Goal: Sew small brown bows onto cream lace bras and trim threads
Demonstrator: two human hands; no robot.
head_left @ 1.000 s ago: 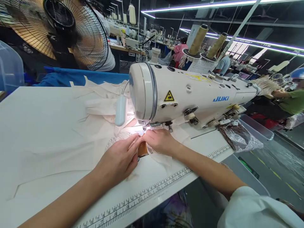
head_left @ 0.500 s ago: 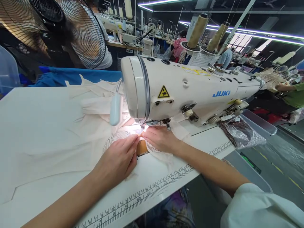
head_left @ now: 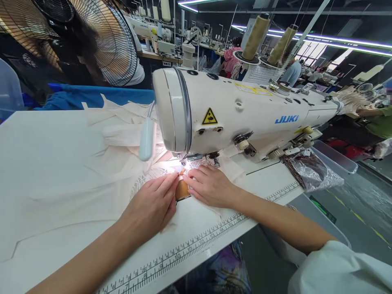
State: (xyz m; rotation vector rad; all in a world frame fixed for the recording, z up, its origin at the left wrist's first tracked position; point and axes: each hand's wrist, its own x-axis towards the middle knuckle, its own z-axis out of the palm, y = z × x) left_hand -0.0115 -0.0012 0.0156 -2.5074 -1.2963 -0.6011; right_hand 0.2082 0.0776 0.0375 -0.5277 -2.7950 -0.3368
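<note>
Pale cream lace fabric [head_left: 143,177] lies on the sewing machine's bed below the needle area, where a lamp lights it brightly. A small orange piece [head_left: 181,172], perhaps a ribbon or bow, sits on the lace just in front of the presser foot [head_left: 183,162]. My left hand [head_left: 156,200] is closed, its thumb and fingertips pinched at the orange piece's left side. To the right, my right hand [head_left: 211,185] rests on the fabric with fingers bent and slightly apart, tips close to the orange piece. The needle itself is too small to make out.
The white JUKI machine head [head_left: 239,110] spans above my hands, with a pale blue lamp [head_left: 146,139] hanging at its left. A ruler strip [head_left: 183,253] runs along the table's front edge. A plastic bag [head_left: 312,169] lies right; a fan [head_left: 113,45] stands behind left.
My right hand has drawn back slightly toward me and its fingers have spread, uncovering the orange piece and lace by the foot. My left hand stays nearly in place.
</note>
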